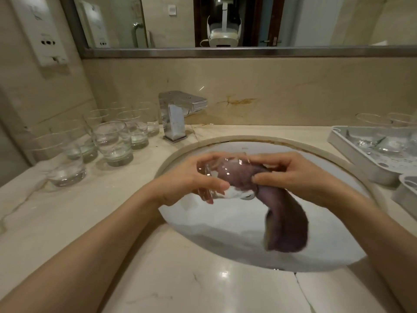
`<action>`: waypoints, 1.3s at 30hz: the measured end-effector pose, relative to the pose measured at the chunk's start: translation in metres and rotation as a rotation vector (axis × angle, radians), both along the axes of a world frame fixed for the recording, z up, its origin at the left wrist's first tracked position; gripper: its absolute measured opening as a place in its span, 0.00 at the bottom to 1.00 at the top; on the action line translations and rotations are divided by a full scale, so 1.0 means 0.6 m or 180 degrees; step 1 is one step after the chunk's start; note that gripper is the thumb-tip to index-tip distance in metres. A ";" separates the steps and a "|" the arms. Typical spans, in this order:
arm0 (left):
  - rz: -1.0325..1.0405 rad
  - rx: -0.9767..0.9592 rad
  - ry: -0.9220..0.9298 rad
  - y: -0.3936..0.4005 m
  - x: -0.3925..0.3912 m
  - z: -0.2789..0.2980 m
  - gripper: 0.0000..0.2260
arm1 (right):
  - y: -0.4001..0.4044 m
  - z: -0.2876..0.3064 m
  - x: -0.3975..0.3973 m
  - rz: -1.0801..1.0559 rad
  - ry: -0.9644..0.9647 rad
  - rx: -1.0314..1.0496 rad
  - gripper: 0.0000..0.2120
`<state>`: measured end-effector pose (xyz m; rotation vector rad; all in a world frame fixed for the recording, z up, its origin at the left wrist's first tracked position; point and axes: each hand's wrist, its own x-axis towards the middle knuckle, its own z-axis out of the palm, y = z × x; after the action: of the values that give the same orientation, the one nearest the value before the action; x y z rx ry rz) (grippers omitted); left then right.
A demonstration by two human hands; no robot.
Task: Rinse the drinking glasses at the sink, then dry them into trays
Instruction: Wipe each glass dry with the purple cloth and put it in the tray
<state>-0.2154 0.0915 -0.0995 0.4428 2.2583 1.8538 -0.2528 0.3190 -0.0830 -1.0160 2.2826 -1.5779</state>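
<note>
Over the white sink basin [225, 233] my left hand [191, 179] grips a clear drinking glass [212, 172] lying on its side, mouth to the right. My right hand [291, 171] pinches a purple cloth [282, 218] that is stuffed into the glass, and the cloth's loose end hangs down over the basin. Several more clear glasses [112, 143] stand on the counter left of the sink. At the right edge a grey tray [352, 150] holds glasses.
A chrome faucet [178, 114] stands at the back left of the basin, with no water visibly running. A second tray corner [406, 193] shows below the first at the far right. A mirror [225, 21] and a wall-mounted white box [42, 30] sit above the marble counter [180, 279].
</note>
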 end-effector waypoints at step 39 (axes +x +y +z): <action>0.0013 -0.1452 0.1200 -0.002 0.011 -0.019 0.41 | -0.032 -0.048 0.018 0.0136 0.1088 0.0968 0.21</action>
<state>-0.2088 0.0902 -0.1112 0.7518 2.8188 1.2696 -0.2417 0.2996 -0.1116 -1.3176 2.5930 -1.0583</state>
